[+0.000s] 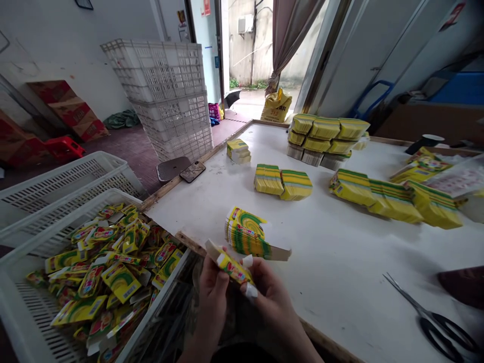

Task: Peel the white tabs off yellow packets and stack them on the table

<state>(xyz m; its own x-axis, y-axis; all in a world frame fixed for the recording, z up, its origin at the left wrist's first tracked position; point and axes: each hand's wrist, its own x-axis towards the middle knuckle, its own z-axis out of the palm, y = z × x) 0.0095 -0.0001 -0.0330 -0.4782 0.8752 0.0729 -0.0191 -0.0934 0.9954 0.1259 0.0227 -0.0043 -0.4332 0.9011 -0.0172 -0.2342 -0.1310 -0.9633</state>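
Note:
My left hand (212,292) and my right hand (266,295) both pinch one small yellow carton (229,263) at the near edge of the white table (340,262). The carton is printed in yellow, green and red and lies tilted between my fingers. White tape wraps two right fingertips. Just beyond my hands a stack of flat printed cartons (247,234) lies on the table, fanned slightly. A white plastic crate (22,312) at my lower left holds several loose folded cartons (109,272).
Bundles of flat yellow cartons (283,182) lie mid-table, more bundles (393,199) at the right and stacked bundles (327,137) at the far edge. Scissors (434,317) lie at the lower right. A phone (192,171) rests by the left rim. Stacked white crates (170,96) stand behind.

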